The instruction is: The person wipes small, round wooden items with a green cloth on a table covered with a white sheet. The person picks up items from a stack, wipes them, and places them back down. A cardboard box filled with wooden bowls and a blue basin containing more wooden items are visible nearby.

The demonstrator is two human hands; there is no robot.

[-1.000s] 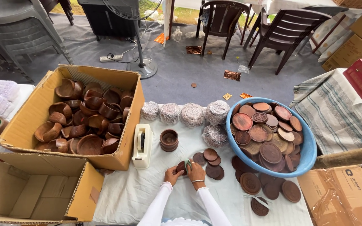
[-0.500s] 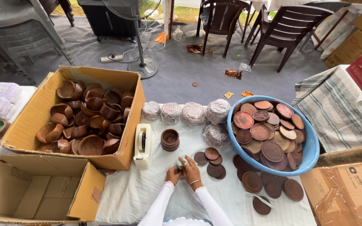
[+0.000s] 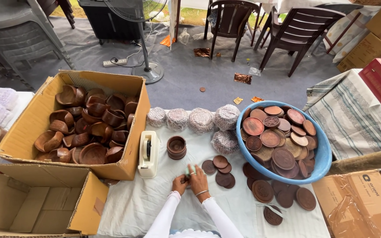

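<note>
My left hand [image 3: 180, 184] and my right hand [image 3: 198, 178] are pressed together on the white tablecloth [image 3: 142, 207], fingers closed around a small greenish item that is mostly hidden. Just beyond them stands a small stack of brown wooden bowls [image 3: 176, 147]. A white tape dispenser [image 3: 148, 154] sits to the left of the hands. Loose round wooden lids [image 3: 220, 167] lie right of my right hand.
An open carton [image 3: 131, 128] full of wooden bowls is at left, with an empty carton [image 3: 31, 205] in front of it. A blue basin [image 3: 323, 158] holds several carved lids. Wrapped bundles [image 3: 200, 120] line the table's far edge. Chairs and a fan stand beyond.
The view has shifted slightly. My hands stay together at the same spot, with the fingers working the small item; nothing else has moved.
</note>
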